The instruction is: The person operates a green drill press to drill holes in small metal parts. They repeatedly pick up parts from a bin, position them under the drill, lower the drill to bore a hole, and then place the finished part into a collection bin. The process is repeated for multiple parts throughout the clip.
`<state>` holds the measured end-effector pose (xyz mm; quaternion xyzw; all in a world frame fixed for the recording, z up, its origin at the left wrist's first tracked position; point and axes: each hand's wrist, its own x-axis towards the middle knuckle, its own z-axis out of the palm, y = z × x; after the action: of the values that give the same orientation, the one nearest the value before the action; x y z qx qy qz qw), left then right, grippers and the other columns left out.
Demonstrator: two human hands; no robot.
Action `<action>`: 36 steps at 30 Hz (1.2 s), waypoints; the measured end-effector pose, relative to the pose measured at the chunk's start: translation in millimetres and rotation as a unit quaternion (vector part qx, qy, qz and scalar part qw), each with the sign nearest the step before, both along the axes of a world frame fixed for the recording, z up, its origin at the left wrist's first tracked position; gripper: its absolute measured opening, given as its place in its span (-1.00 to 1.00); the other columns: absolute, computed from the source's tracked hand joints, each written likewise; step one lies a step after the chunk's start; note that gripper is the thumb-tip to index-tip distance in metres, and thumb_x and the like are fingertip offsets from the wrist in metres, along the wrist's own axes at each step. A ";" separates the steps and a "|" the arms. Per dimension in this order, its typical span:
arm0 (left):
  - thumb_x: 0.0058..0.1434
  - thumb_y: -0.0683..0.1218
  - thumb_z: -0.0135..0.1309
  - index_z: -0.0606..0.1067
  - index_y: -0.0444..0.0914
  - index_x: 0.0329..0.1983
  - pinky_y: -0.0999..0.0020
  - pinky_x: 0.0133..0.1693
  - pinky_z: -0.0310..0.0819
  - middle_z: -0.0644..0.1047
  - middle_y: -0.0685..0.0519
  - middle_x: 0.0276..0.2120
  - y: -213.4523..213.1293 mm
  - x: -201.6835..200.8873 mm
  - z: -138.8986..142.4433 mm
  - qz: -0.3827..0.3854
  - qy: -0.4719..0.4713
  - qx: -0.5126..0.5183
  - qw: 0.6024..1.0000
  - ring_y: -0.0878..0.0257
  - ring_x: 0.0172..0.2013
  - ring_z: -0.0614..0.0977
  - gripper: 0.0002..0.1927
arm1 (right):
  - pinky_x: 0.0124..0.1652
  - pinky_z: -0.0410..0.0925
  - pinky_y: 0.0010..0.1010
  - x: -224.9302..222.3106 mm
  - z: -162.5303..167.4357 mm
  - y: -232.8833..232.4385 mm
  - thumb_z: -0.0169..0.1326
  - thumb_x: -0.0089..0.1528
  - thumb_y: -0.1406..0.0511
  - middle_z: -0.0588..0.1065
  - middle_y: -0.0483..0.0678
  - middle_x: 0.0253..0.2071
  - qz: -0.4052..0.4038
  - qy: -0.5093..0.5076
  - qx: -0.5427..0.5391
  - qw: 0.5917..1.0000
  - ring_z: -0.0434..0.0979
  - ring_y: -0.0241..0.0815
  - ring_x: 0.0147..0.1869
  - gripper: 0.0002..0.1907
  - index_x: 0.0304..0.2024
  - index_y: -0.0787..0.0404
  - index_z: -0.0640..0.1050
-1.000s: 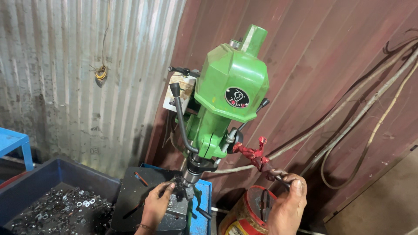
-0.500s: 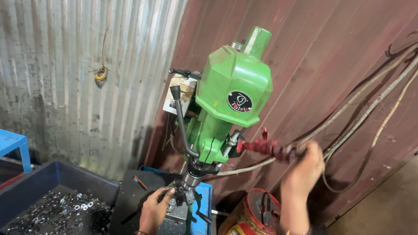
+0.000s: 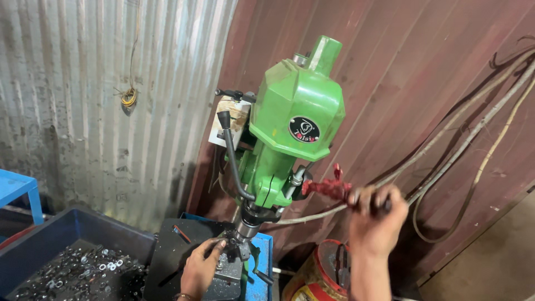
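While your right hand [image 3: 374, 210] wraps shut around the red-wrapped feed handle [image 3: 329, 188] of one glossy green bench drill press [image 3: 292, 120], your left hand [image 3: 199, 270] rests at the dark metal clamp [image 3: 237, 252] beneath the spindle [image 3: 245, 226], fingers curled against it; whether they grip is unclear. One deep blue plastic bin [image 3: 67, 234] at lower left holds many small silvery rings. Corrugated metal sheets [image 3: 100, 83] back the scene.
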<state>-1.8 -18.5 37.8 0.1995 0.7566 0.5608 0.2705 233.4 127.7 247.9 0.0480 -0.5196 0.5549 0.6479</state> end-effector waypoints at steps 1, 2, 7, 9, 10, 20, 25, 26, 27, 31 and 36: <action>0.20 0.27 0.11 0.65 0.08 0.05 0.29 -0.05 0.50 0.71 0.05 -0.26 0.1 -0.2 -0.2 0.000 0.002 0.002 1.000 0.18 -0.19 0.71 -0.58 | -0.11 0.18 -0.22 3.5 -18.8 -8.8 -0.12 0.39 0.08 0.16 -0.07 -0.52 0.003 0.014 0.012 1.000 0.23 -0.08 -0.27 -0.64 -0.41 0.12 0.23; 0.21 0.26 0.10 0.65 0.08 0.05 0.29 -0.05 0.51 0.71 0.03 -0.25 -0.2 -0.3 -0.7 -0.001 0.002 0.005 1.000 0.16 -0.20 0.71 -0.58 | -0.04 0.17 -0.21 7.2 -39.6 -21.4 -0.11 0.39 0.10 0.16 -0.06 -0.51 0.001 0.017 0.012 1.000 0.23 -0.05 -0.22 -0.63 -0.43 0.13 0.22; 0.20 0.21 0.12 0.67 -0.01 0.01 0.31 -0.03 0.51 0.72 0.04 -0.20 1.1 0.9 -7.3 0.001 0.016 0.054 0.998 0.18 -0.18 0.71 -0.60 | 0.10 0.15 -0.20 9.3 -64.5 -24.0 -0.12 0.42 0.13 0.17 -0.06 -0.49 0.033 0.053 0.007 0.998 0.18 -0.07 -0.16 -0.64 -0.41 0.15 0.22; 0.22 0.18 0.11 0.66 -0.03 0.03 0.30 -0.03 0.51 0.74 0.02 -0.20 3.8 0.6 -10.8 0.004 0.001 0.056 0.998 0.17 -0.19 0.72 -0.60 | 0.10 0.14 -0.21 7.9 -63.3 -22.1 -0.13 0.44 0.13 0.17 -0.06 -0.48 0.033 0.060 0.002 0.998 0.18 -0.08 -0.16 -0.63 -0.41 0.15 0.23; 0.21 0.18 0.12 0.66 -0.04 0.03 0.32 -0.03 0.51 0.73 0.03 -0.20 5.3 -0.3 -12.6 0.007 0.003 0.066 0.998 0.19 -0.18 0.72 -0.61 | 0.10 0.14 -0.21 7.0 -62.4 -22.3 -0.14 0.45 0.12 0.17 -0.06 -0.48 0.033 0.063 0.001 0.997 0.18 -0.08 -0.16 -0.62 -0.41 0.15 0.23; 0.20 0.07 0.19 0.67 -0.22 -0.01 0.43 -0.06 0.47 0.74 0.04 -0.22 21.6 -8.1 -42.4 0.012 -0.026 0.161 0.987 0.35 -0.20 0.65 -0.62 | 0.11 0.15 -0.20 5.4 -63.1 -27.0 -0.13 0.48 0.09 0.18 -0.07 -0.47 0.022 0.071 -0.004 0.997 0.20 -0.09 -0.15 -0.58 -0.41 0.14 0.24; 0.21 0.08 0.20 0.68 -0.18 -0.02 0.41 -0.07 0.48 0.73 0.01 -0.24 19.9 -8.0 -39.1 0.009 -0.050 0.134 0.990 0.31 -0.21 0.64 -0.64 | 0.08 0.16 -0.21 3.8 -65.0 -28.7 -0.13 0.47 0.09 0.17 -0.08 -0.48 0.001 0.072 -0.003 0.997 0.20 -0.09 -0.16 -0.58 -0.42 0.13 0.23; 0.22 0.10 0.20 0.69 -0.16 -0.01 0.40 -0.06 0.49 0.74 0.00 -0.23 17.9 -7.5 -35.8 0.009 -0.042 0.132 0.990 0.27 -0.19 0.65 -0.64 | 0.06 0.16 -0.21 3.3 -63.6 -27.9 -0.12 0.48 0.08 0.16 -0.09 -0.49 -0.011 0.065 0.006 0.998 0.20 -0.10 -0.18 -0.58 -0.42 0.13 0.23; 0.22 0.11 0.20 0.69 -0.14 -0.01 0.39 -0.05 0.49 0.74 -0.01 -0.21 15.6 -6.5 -32.1 0.007 -0.034 0.130 0.991 0.24 -0.18 0.66 -0.64 | 0.04 0.16 -0.21 3.0 -61.1 -26.6 -0.12 0.48 0.08 0.16 -0.10 -0.49 -0.023 0.058 0.015 0.998 0.20 -0.10 -0.19 -0.57 -0.42 0.12 0.22; 0.19 0.15 0.17 0.69 0.02 -0.09 0.24 0.01 0.45 0.65 0.10 -0.08 3.7 0.9 -15.1 0.036 0.170 0.030 0.984 0.07 0.00 0.59 -0.71 | -0.16 0.17 -0.25 1.3 -22.3 -5.2 -0.11 0.51 0.10 0.11 -0.16 -0.54 -0.030 0.039 0.019 0.999 0.16 -0.19 -0.33 -0.57 -0.43 0.08 0.21; 0.18 0.12 0.14 0.65 0.02 -0.10 0.18 -0.02 0.48 0.64 0.09 -0.13 -4.3 6.5 -3.1 0.037 0.318 0.035 0.947 0.00 -0.02 0.56 -0.74 | -0.39 0.22 -0.30 -29.8 56.0 41.7 -0.09 0.38 0.07 0.14 -0.21 -0.58 -0.040 0.031 -0.097 0.994 0.09 -0.28 -0.56 -0.62 -0.46 0.08 0.24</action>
<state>4.6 -22.7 34.7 0.3487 0.7902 0.5039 -0.0120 203.6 169.5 303.9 -0.0187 -0.4446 0.5743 0.6872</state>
